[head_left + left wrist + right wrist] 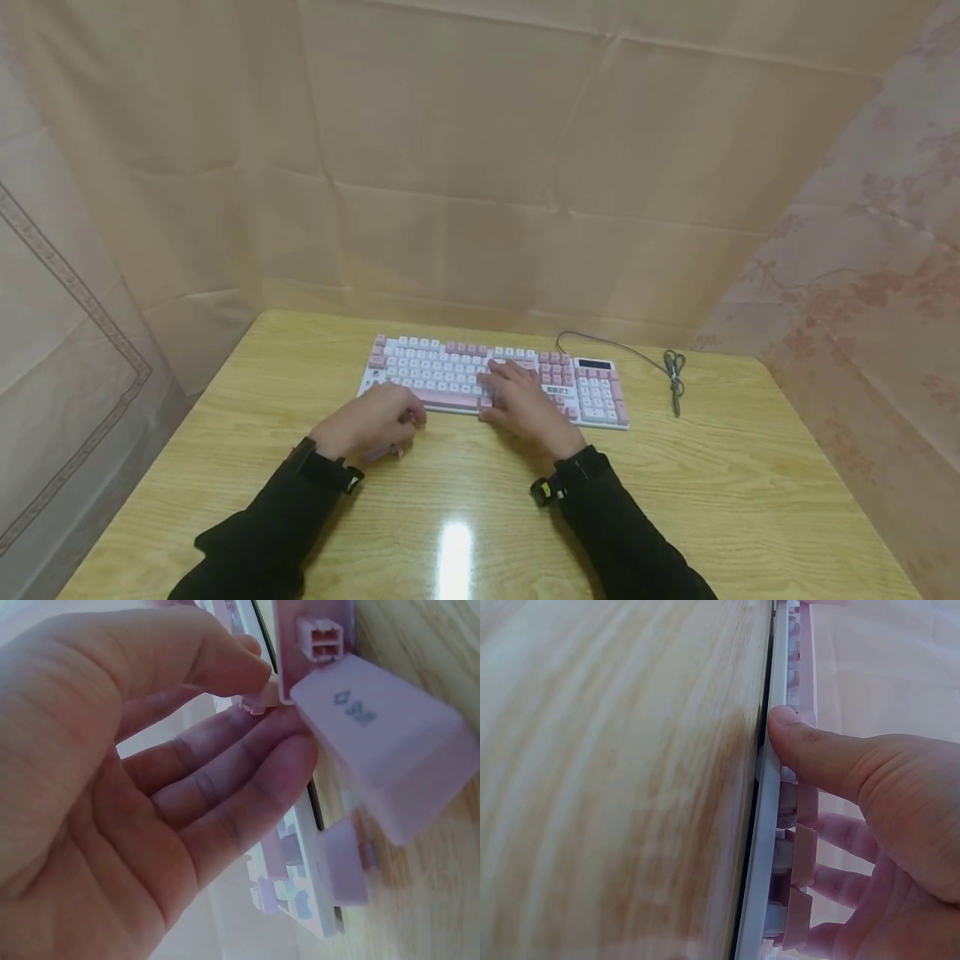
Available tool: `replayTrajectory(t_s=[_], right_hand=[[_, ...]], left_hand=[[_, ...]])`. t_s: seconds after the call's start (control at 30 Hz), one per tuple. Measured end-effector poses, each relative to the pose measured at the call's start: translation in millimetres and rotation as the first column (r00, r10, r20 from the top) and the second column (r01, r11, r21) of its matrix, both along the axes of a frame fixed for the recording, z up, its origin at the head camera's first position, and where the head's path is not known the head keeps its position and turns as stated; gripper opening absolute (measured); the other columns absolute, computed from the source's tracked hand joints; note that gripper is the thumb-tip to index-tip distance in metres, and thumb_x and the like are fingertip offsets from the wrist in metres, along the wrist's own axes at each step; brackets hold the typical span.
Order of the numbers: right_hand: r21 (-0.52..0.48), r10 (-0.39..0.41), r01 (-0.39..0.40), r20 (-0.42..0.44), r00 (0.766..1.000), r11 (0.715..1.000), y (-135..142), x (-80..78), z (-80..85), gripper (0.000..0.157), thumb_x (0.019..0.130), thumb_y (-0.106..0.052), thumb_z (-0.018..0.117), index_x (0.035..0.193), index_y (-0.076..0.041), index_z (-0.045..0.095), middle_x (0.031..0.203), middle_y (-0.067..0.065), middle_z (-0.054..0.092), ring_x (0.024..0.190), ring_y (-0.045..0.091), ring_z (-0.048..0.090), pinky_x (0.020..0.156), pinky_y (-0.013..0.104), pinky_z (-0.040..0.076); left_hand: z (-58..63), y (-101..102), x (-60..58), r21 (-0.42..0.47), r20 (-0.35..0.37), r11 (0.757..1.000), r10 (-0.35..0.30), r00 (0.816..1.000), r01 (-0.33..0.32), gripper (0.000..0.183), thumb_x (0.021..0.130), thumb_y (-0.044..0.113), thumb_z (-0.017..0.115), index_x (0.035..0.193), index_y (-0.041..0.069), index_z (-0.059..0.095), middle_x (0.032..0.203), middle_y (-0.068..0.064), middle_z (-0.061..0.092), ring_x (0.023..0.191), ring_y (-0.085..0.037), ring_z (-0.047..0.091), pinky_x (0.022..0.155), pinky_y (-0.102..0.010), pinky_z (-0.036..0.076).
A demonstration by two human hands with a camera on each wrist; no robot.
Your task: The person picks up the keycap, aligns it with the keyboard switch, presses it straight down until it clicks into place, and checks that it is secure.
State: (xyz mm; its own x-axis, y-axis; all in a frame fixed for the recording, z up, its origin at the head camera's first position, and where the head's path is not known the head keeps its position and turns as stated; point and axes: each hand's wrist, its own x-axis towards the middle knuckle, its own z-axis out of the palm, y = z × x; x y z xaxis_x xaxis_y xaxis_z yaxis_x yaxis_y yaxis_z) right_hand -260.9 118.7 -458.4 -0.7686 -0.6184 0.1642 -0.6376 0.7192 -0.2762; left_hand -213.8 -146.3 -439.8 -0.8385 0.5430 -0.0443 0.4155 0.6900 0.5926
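A white and pink keyboard lies on the wooden table. My left hand is at its front left edge. Seen from the left wrist, my bent thumb and forefinger pinch a small pink keycap, partly hidden by the fingers. Beside them are a long pink keycap with an arrow mark, another pink keycap showing its socket, and a smaller one. My right hand rests on the keyboard's middle, fingers spread over the keys; in the right wrist view the thumb touches the front rim.
A grey cable runs from the keyboard's back to a tied bundle at the right. Beige cloth hangs behind the table, and patterned cloth hangs to the right.
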Motion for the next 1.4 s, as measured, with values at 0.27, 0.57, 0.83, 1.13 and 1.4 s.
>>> replayTrajectory(t_s=[0.27, 0.57, 0.83, 1.13, 1.4], right_hand=[[-0.004, 0.012, -0.012, -0.02, 1.0, 1.0, 1, -0.4, 1.5, 0.063, 0.082, -0.035, 0.069, 0.136, -0.01, 0.05, 0.147, 0.02, 0.036, 0.134, 0.044, 0.027, 0.099, 0.069, 0.018], [0.002, 0.021, -0.021, -0.024, 0.999, 1.0, 1, 0.5, 2.8, 0.062, 0.083, -0.036, 0.068, 0.136, -0.01, 0.05, 0.147, 0.02, 0.037, 0.133, 0.044, 0.028, 0.099, 0.068, 0.019], [0.009, 0.015, -0.014, -0.021, 1.0, 1.0, 1, -0.2, 1.5, 0.063, 0.082, -0.036, 0.069, 0.137, -0.01, 0.05, 0.147, 0.019, 0.036, 0.134, 0.043, 0.027, 0.1, 0.068, 0.018], [0.0, 0.014, -0.014, -0.015, 1.0, 1.0, 1, -0.3, 0.2, 0.063, 0.082, -0.035, 0.069, 0.137, -0.01, 0.05, 0.147, 0.019, 0.036, 0.134, 0.043, 0.027, 0.1, 0.068, 0.018], [-0.001, 0.004, -0.004, -0.003, 1.0, 1.0, 1, -0.3, -0.5, 0.065, 0.082, -0.035, 0.069, 0.138, -0.012, 0.049, 0.148, 0.017, 0.035, 0.136, 0.041, 0.025, 0.102, 0.065, 0.017]], left_hand=[[-1.6, -2, -2.7, -0.001, -0.127, 1.0, 0.018, 0.992, -0.018, 0.012, 0.088, 0.002, 0.061, 0.09, 0.008, 0.071, 0.085, -0.002, 0.066, 0.068, -0.008, 0.059, 0.072, -0.031, 0.052], [-0.3, -6, -3.4, 0.019, -0.132, 0.999, -0.046, 0.99, 0.049, 0.013, 0.091, 0.004, 0.056, 0.085, 0.005, 0.067, 0.069, -0.005, 0.063, 0.049, -0.007, 0.059, 0.053, -0.027, 0.05], [-0.5, -8, -4.1, -0.013, -0.122, 0.998, -0.069, 0.99, 0.068, 0.01, 0.089, 0.012, 0.062, 0.08, 0.012, 0.066, 0.068, 0.0, 0.064, 0.05, -0.007, 0.058, 0.059, -0.03, 0.05], [-4.8, -9, -4.3, -0.096, -0.109, 0.995, -0.02, 0.994, 0.01, 0.007, 0.079, 0.019, 0.072, 0.076, 0.019, 0.066, 0.065, 0.006, 0.056, 0.059, -0.008, 0.051, 0.058, -0.031, 0.044], [-6.7, -10, -3.8, -0.079, -0.121, 0.996, 0.029, 0.992, -0.039, 0.02, 0.075, 0.024, 0.077, 0.082, 0.015, 0.061, 0.065, 0.007, 0.056, 0.059, -0.009, 0.051, 0.055, -0.031, 0.045]])
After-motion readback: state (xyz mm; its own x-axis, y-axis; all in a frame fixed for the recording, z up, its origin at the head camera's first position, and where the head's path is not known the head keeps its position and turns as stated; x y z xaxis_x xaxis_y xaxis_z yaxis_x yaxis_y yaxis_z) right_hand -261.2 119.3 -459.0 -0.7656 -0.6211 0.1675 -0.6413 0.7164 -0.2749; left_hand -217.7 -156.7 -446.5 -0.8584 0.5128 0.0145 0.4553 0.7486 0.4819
